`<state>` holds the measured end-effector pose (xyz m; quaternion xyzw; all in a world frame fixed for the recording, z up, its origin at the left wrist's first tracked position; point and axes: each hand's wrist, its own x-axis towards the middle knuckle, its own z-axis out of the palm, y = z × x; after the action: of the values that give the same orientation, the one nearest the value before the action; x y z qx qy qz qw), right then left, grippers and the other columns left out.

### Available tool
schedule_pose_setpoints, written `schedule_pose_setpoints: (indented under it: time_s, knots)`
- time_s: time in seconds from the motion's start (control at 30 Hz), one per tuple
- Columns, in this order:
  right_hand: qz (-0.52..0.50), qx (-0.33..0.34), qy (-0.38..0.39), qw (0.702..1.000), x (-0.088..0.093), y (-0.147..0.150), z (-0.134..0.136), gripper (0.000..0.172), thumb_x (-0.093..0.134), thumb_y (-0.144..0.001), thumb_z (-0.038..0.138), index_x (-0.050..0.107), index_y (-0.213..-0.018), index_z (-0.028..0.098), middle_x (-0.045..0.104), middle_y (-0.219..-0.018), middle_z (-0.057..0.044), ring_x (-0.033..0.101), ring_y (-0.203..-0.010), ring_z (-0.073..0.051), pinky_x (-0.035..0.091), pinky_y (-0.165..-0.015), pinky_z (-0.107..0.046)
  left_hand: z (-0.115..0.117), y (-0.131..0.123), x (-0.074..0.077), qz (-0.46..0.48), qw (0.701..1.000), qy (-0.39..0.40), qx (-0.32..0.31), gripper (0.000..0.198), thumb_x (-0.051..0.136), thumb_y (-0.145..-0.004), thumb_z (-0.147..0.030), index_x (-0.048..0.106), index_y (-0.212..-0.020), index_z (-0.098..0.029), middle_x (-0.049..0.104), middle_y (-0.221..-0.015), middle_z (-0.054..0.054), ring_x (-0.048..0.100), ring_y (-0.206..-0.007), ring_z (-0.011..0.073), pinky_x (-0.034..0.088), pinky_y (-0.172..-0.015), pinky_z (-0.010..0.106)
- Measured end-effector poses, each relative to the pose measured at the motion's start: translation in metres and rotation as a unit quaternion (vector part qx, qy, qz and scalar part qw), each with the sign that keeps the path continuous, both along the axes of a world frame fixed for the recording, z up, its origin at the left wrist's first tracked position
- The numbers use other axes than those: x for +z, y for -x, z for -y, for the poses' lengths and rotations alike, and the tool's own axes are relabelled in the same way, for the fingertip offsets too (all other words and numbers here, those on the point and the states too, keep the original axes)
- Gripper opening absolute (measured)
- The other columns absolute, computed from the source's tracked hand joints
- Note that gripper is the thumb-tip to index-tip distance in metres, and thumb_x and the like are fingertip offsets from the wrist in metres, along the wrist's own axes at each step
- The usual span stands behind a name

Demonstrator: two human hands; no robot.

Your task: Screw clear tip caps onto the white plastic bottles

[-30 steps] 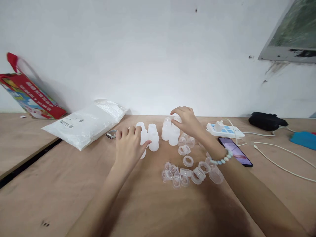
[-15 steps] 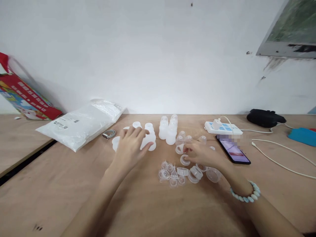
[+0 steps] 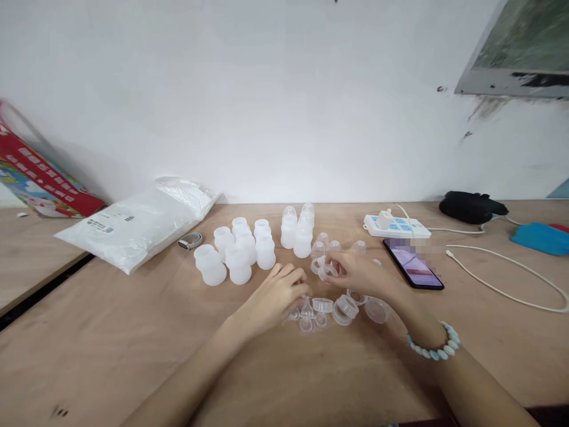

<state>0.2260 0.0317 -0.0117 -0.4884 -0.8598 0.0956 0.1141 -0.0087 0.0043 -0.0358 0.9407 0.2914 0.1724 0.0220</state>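
Note:
My left hand (image 3: 284, 292) reaches over a cluster of clear bottle nipples (image 3: 306, 323), its fingers bent together at the cluster's back edge. The fingers hide whatever is between them. Between thumb and fingers, my right hand (image 3: 353, 274) pinches a translucent screw ring (image 3: 328, 274), tilted just above the table. Other screw rings (image 3: 344, 309) lie in front of this hand, right of the nipples. Clear dome caps (image 3: 359, 247) stand behind it. To the left are several open frosted baby bottles (image 3: 239, 264). Several capped bottles (image 3: 303, 238) stand at the back middle.
A white plastic bag (image 3: 133, 222) and a watch (image 3: 190, 241) lie to the left, with a red printed bag (image 3: 44, 184) beyond. On the right are a phone (image 3: 415, 267), a power strip (image 3: 400, 227), a white cable (image 3: 533, 276) and a black case (image 3: 473, 207).
My left hand has moved right and nearer, from the frosted bottles to the nipples, uncovering the bottles. My right hand has lifted the screw ring slightly and tilted it.

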Motion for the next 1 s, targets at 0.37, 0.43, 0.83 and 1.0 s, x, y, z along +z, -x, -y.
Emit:
schedule_pose_setpoints:
  time_s: [0.37,0.43,0.83,1.0]
  knots:
    - [-0.225,0.040,-0.016,0.973,0.008,0.002,0.009,0.024,0.064,-0.089,0.036,0.061,-0.106,0.019,0.065,-0.088,-0.003,0.060,-0.076,-0.020,0.047,-0.073,-0.035,-0.001,-0.004,0.006,0.202,0.967,0.138,0.063,0.014,0.050,-0.097,-0.026,0.060,-0.089,-0.020,0.064,-0.097,0.005,0.056,-0.094,0.0217,0.041,-0.086,0.038]
    - [-0.264,0.044,-0.016,0.963,0.008,0.003,0.011,0.026,0.064,-0.089,0.036,0.061,-0.109,0.019,0.065,-0.088,-0.003,0.061,-0.077,-0.020,0.048,-0.075,-0.036,0.000,-0.001,0.011,0.282,0.934,0.205,0.077,0.015,0.048,-0.098,-0.031,0.057,-0.091,-0.021,0.065,-0.100,0.005,0.059,-0.097,0.0216,0.044,-0.089,0.038]
    - [-0.314,0.064,-0.043,0.946,0.007,0.017,0.020,0.028,0.065,-0.090,0.032,0.059,-0.115,0.021,0.066,-0.098,-0.005,0.061,-0.084,-0.022,0.049,-0.078,-0.037,-0.006,-0.001,0.005,0.426,0.792,0.434,0.050,0.028,0.050,-0.094,-0.050,0.042,-0.091,-0.023,0.062,-0.092,0.001,0.058,-0.062,0.0111,0.047,-0.054,0.024]
    - [-0.320,0.109,-0.111,0.935,0.009,0.021,0.025,0.027,0.065,-0.090,0.027,0.061,-0.116,0.021,0.064,-0.096,-0.004,0.060,-0.083,-0.021,0.048,-0.079,-0.035,-0.011,-0.002,0.001,0.446,0.779,0.436,0.070,0.031,0.074,-0.077,-0.041,0.059,-0.086,-0.016,0.059,-0.075,-0.001,0.052,-0.061,0.0097,0.045,-0.056,0.022]
